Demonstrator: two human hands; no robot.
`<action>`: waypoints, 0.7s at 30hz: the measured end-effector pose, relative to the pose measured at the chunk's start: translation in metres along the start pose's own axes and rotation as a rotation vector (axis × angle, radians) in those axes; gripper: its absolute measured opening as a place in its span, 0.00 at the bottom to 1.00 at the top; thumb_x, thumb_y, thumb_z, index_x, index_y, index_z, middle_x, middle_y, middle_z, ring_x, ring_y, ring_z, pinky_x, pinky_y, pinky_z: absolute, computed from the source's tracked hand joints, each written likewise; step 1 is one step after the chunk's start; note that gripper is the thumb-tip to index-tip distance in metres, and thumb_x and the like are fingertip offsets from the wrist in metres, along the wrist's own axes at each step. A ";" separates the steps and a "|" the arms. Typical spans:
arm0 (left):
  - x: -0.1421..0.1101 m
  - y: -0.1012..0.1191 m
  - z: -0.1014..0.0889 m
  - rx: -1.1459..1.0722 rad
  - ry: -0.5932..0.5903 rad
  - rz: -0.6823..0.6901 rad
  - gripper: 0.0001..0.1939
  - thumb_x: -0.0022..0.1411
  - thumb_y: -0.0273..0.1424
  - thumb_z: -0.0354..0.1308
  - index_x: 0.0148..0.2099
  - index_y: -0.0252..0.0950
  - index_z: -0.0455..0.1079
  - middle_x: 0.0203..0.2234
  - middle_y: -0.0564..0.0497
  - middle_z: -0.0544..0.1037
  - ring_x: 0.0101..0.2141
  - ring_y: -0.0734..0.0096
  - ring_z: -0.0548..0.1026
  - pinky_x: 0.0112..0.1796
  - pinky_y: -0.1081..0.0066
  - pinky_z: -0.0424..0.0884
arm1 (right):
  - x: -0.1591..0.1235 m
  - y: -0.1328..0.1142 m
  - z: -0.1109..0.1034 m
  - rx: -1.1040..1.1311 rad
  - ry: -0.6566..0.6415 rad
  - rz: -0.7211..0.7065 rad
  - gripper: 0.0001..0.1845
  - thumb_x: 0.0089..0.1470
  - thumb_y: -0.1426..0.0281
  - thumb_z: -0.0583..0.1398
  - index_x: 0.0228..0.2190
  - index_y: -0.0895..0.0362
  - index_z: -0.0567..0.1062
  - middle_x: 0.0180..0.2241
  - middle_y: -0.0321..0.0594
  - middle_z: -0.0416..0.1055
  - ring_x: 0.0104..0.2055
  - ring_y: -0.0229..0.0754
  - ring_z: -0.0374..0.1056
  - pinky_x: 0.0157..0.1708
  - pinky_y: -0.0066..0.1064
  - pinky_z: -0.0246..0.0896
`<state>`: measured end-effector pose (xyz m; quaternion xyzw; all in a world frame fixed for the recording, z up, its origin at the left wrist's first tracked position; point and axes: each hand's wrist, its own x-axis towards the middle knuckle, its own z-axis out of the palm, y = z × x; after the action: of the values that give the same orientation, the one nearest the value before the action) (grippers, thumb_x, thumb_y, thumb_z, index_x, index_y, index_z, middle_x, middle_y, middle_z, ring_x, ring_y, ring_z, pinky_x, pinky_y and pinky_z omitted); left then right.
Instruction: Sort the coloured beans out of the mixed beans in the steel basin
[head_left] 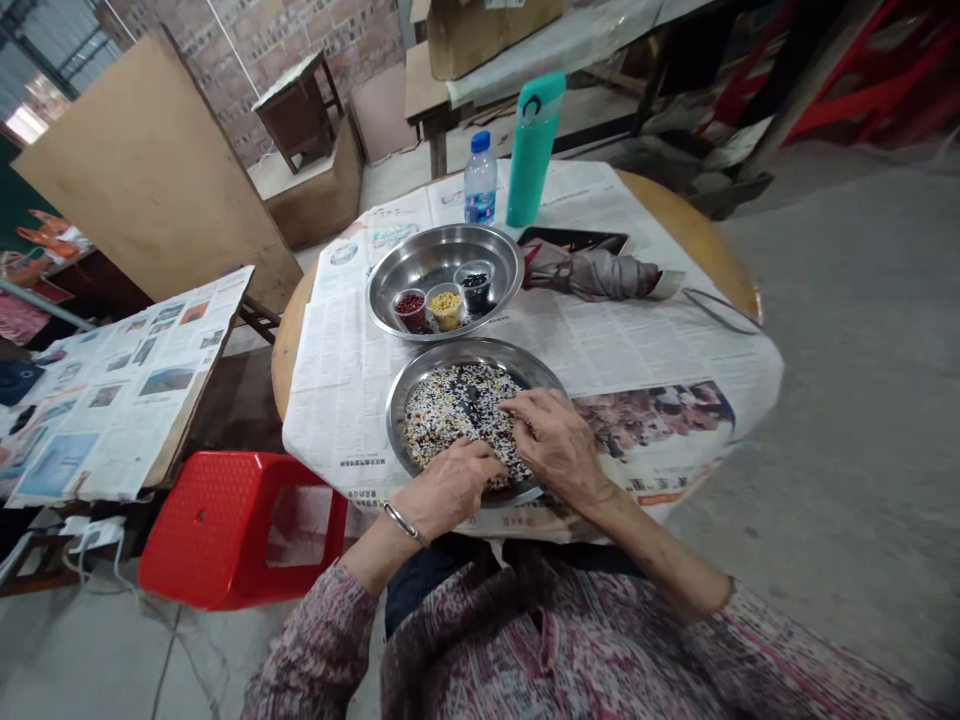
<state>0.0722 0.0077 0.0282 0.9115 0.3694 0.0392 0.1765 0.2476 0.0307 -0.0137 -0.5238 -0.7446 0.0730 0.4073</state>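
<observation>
A steel dish (397, 383) near the table's front edge holds a spread of mixed beans and grains (442, 400), white, yellow, dark red and black. Over its near side is my left hand (450, 485), a bangle on the wrist, its fingers closed and pointing down into the mix. My right hand (559, 445) reaches over the right rim with curled fingers pressed together at the grains. What either hand pinches is too small to see. Behind sits a larger steel basin (405, 260) with three clear cups: red beans (412, 311), yellow beans (445, 308) and black beans (475, 288).
Newspaper (330, 400) covers the round table. At its back stand a water bottle (480, 180) and a green flask (535, 150). A folded umbrella (592, 272) lies beside a black tray (611, 242). A red stool (217, 520) is at the left.
</observation>
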 end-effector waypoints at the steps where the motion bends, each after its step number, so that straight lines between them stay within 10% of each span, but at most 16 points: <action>1: -0.001 -0.002 0.000 0.034 -0.001 -0.022 0.14 0.61 0.17 0.52 0.43 0.38 0.74 0.38 0.50 0.75 0.41 0.67 0.73 0.49 0.64 0.71 | 0.000 0.001 0.000 -0.011 -0.007 -0.010 0.18 0.52 0.81 0.52 0.39 0.56 0.76 0.37 0.45 0.72 0.44 0.49 0.66 0.46 0.42 0.65; 12: 0.030 -0.031 -0.019 0.155 0.272 -0.250 0.14 0.60 0.20 0.55 0.47 0.38 0.68 0.48 0.44 0.69 0.49 0.57 0.67 0.50 0.58 0.72 | -0.001 -0.001 -0.001 0.034 0.034 0.012 0.17 0.55 0.81 0.51 0.39 0.55 0.75 0.37 0.44 0.73 0.42 0.47 0.69 0.44 0.38 0.66; 21: 0.056 -0.028 -0.005 0.070 0.072 -0.137 0.12 0.59 0.16 0.51 0.41 0.34 0.71 0.38 0.45 0.73 0.42 0.63 0.73 0.47 0.63 0.73 | 0.000 -0.002 -0.002 0.066 0.025 0.035 0.15 0.57 0.78 0.51 0.40 0.56 0.75 0.38 0.46 0.74 0.44 0.48 0.69 0.46 0.40 0.67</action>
<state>0.0934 0.0668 0.0199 0.8877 0.4383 0.0467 0.1332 0.2472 0.0288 -0.0115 -0.5240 -0.7273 0.0982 0.4323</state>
